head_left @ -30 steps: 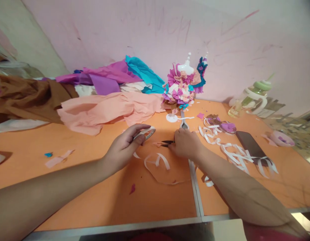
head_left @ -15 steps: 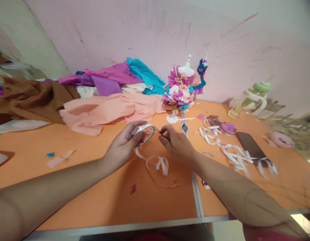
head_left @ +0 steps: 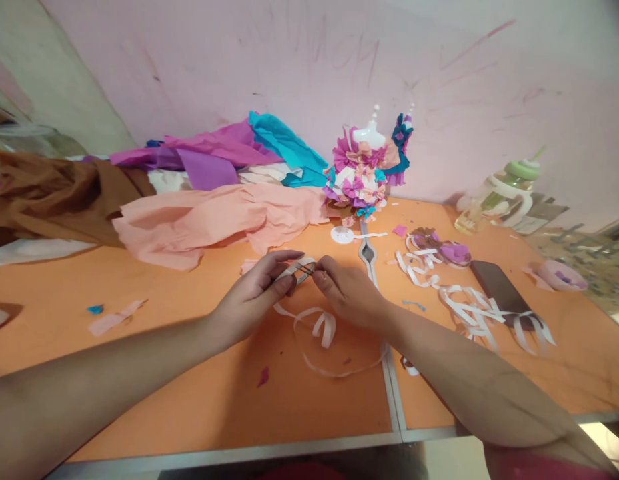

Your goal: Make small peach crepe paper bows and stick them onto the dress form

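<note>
My left hand (head_left: 257, 290) is closed around the edge of a white roll of tape (head_left: 292, 269), thumb in front and fingers behind. My right hand (head_left: 352, 293) pinches a thin dark tool like a pair of tweezers (head_left: 304, 269); its narrow tips reach across the roll's opening, and its grip end is hidden by my fingers. Below the hands, a curled white strip (head_left: 325, 327) trails in a loop over the orange table (head_left: 189, 393).
Crumpled peach crepe paper (head_left: 209, 217) and brown paper (head_left: 64, 197) lie along the back left. A small figure covered in paper flowers (head_left: 357, 177) stands by the wall. Rightward are white peeled strips (head_left: 464, 310), a dark phone (head_left: 499, 290) and a green-lidded bottle (head_left: 514, 190).
The tape roll has tilted flatter in my left hand. My right hand has moved left and slightly down, bringing the tool across the roll. The trailing strip has shifted.
</note>
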Motion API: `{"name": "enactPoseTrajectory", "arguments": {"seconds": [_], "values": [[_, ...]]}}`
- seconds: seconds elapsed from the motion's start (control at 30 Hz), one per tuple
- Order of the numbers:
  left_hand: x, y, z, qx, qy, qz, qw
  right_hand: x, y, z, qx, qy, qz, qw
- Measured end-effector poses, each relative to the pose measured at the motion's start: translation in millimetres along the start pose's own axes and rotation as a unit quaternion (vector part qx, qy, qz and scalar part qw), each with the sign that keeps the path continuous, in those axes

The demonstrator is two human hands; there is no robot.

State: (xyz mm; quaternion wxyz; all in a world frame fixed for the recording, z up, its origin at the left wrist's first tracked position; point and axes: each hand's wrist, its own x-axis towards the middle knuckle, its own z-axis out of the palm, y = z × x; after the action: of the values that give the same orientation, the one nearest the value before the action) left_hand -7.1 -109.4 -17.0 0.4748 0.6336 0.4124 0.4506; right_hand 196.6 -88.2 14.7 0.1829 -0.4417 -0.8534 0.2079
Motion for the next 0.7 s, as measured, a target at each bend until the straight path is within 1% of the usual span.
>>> {"name": "enactPoseTrajectory", "arguments": {"seconds": [0.07, 0.17, 0.33, 0.4, 0.57, 0.7], "values": [[-0.3, -0.6, 0.0, 0.008, -0.015, -0.001, 1.000, 0.0, -0.4, 0.3, 0.007, -0.005, 0.005, 1.000], [-0.6, -0.5, -0.2, 0.022, -0.023, 0.001, 0.999, 0.5, -0.8, 0.4, 0.023, -0.005, 0.011, 1.000], [-0.1, 2.3, -1.1, 0.037, -0.003, 0.011, 0.999, 1.1, -0.7, -2.4, 0.036, -0.004, 0.019, 0.999], [0.4, 1.7, -1.8, 0.043, -0.004, 0.015, 0.999, 1.0, -1.2, -3.9, 0.037, -0.008, 0.021, 0.999], [0.9, -3.0, -3.0, 0.055, -0.031, 0.011, 0.998, 1.2, -1.9, -4.9, 0.052, -0.030, 0.024, 0.998], [0.7, -1.3, -3.3, 0.083, -0.049, -0.004, 0.995, 2.9, 0.9, -3.1, 0.096, -0.041, 0.013, 0.994]]}}
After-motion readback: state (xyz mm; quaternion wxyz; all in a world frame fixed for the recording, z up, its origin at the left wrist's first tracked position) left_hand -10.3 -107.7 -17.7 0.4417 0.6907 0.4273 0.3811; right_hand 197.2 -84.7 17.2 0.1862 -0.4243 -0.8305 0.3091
